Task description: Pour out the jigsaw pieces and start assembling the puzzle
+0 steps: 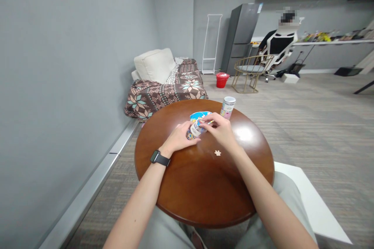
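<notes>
My left hand (181, 139), with a black watch on the wrist, is wrapped round a small printed can (195, 129) with a metal rim, tilted over the table. At the can's top end, the fingers of my right hand (219, 126) are pinched together; what they hold, if anything, is too small to make out. Behind the can lies a blue printed picture (196, 115), partly hidden by my hands. A pale jigsaw piece (217, 153) rests on the wood nearer to me. Beyond my right hand stands a second can (228, 106), upright, with a pink and white label.
The round brown table (201, 190) is in front of my knees. Past it are a patterned sofa (163, 97), a red bin (222, 80), a gold wire chair (251, 68) and a fridge (244, 27). A person sits in a white office chair (280, 44) at the far counter.
</notes>
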